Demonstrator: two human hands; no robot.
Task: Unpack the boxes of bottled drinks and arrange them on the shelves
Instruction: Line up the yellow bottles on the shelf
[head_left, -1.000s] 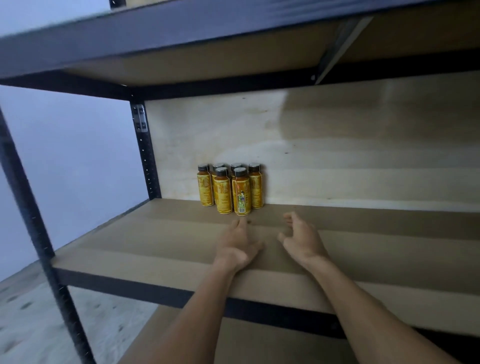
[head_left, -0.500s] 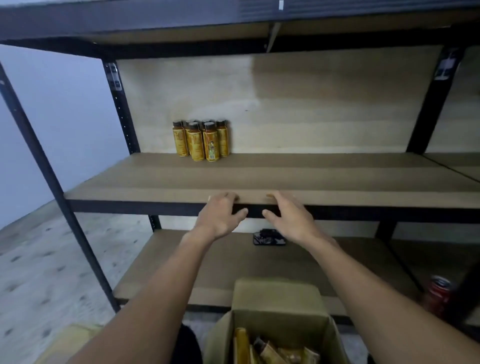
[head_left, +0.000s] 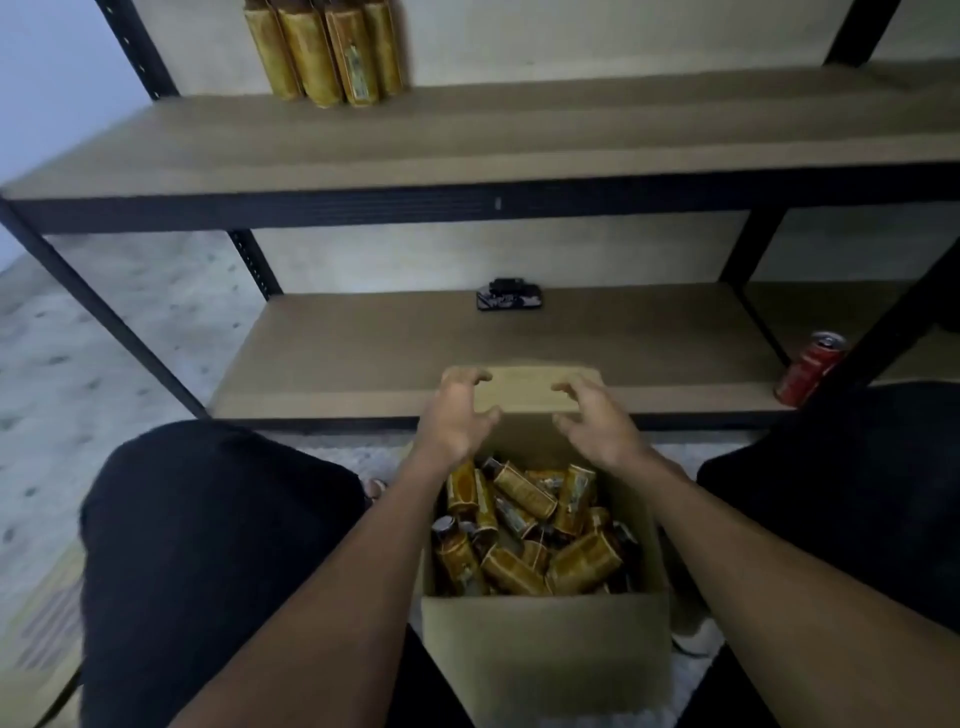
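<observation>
An open cardboard box (head_left: 545, 654) stands on the floor between my knees, filled with several yellow-labelled bottles (head_left: 530, 525) lying jumbled. My left hand (head_left: 457, 415) and my right hand (head_left: 597, 421) hover over the box's far side, fingers spread and curled, holding nothing. Several matching bottles (head_left: 327, 57) stand upright in a tight group at the back left of the upper shelf (head_left: 467, 135); their tops are cut off by the frame.
The lower shelf (head_left: 415, 358) carries a small black object (head_left: 509, 294) at the back and a red can (head_left: 810, 369) at its right front. Black metal uprights frame the shelves. My dark-clad knees flank the box. Grey floor lies to the left.
My view has dropped from the upper shelf to the box. Both hands have pulled back from the shelf edge and come down over the open box, still empty.
</observation>
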